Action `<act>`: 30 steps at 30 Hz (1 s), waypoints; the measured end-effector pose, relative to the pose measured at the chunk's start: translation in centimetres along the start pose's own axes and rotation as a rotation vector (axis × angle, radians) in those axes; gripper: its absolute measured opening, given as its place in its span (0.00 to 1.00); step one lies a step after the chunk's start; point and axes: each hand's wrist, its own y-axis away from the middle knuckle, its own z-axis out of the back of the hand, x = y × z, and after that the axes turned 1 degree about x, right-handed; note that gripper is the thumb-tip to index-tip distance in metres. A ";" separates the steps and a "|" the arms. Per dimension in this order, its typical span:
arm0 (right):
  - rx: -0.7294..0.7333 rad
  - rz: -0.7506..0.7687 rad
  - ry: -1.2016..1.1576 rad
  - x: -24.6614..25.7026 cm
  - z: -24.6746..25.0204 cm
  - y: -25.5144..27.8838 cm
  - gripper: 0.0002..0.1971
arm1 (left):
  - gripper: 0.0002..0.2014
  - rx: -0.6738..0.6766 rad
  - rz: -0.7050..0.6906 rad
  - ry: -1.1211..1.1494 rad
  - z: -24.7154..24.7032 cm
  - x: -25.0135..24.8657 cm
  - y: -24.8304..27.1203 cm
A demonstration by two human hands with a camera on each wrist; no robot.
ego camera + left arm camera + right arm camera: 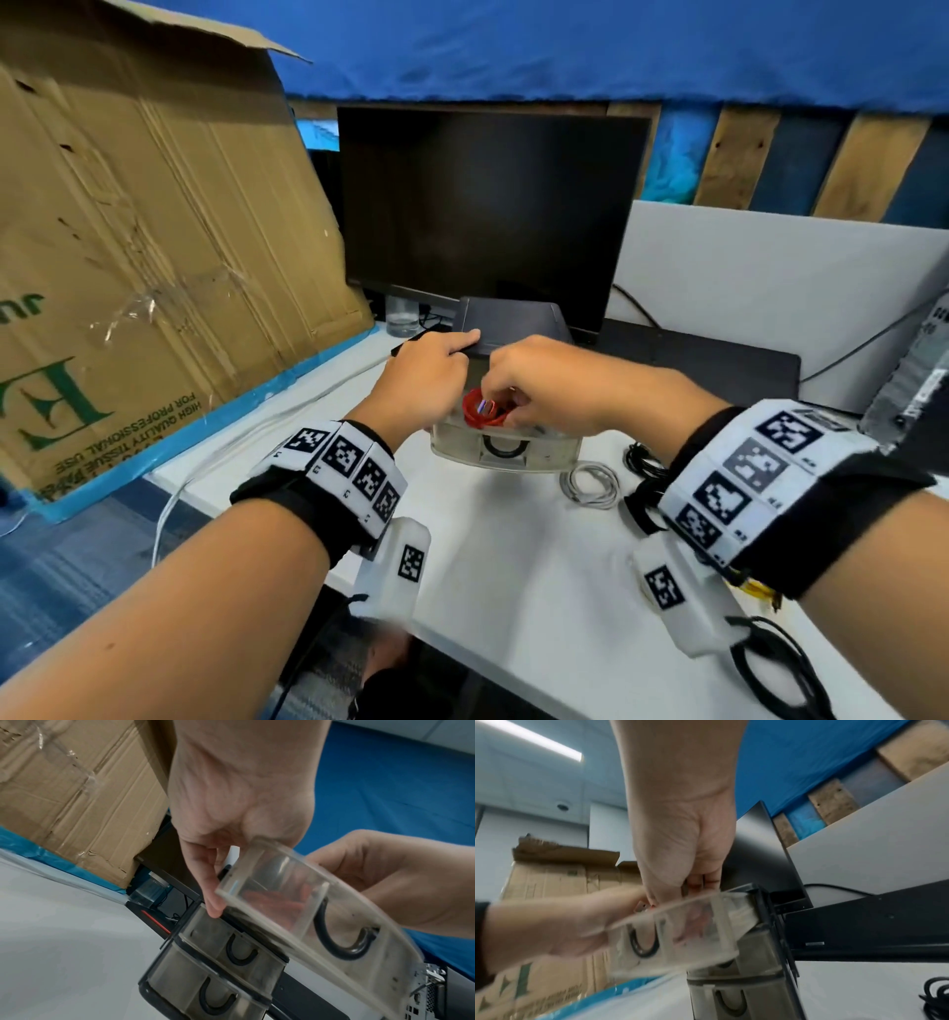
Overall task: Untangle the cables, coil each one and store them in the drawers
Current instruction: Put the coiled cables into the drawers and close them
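A small drawer unit (513, 318) with clear drawers stands in front of the monitor. Its top drawer (506, 452) is pulled out and droops a little. Inside it lies a coiled red cable (475, 411), seen through the drawer wall in the left wrist view (270, 898). My right hand (513, 401) reaches down into the drawer and pinches the red coil. My left hand (426, 380) holds the drawer's left side, thumb (213, 902) along its corner and index finger lying on the unit's top. The two lower drawers (223, 943) are pushed in.
A coiled white cable (590, 483) and black cables (642, 462) lie on the white table (513, 565) right of the unit; another black cable (775, 668) lies at the near right. A big cardboard box (154, 231) stands left, a monitor (488, 205) behind, a computer case (914, 370) far right.
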 end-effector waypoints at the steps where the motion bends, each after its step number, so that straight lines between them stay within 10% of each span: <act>1: -0.015 -0.016 0.006 0.1 -0.3 -0.4 0.09 | 0.27 0.005 0.003 0.009 0.0 0.0 0.1; 9: -0.217 -0.106 -0.174 -1.1 -0.8 -1.2 0.03 | 0.26 -0.001 -0.009 -0.007 -0.3 0.3 0.0; 14: -0.508 -0.415 -0.288 -4.7 0.1 1.8 0.11 | 0.25 -0.023 0.005 -0.010 -0.6 0.4 -0.1; 22: 0.366 -0.536 -0.146 -6.4 -4.7 4.1 0.11 | 0.25 -0.035 0.028 -0.020 -1.0 0.5 -0.1; 30: 0.352 -0.507 -0.003 -5.8 -9.7 2.7 0.09 | 0.25 -0.040 0.017 -0.027 -1.0 0.4 -0.1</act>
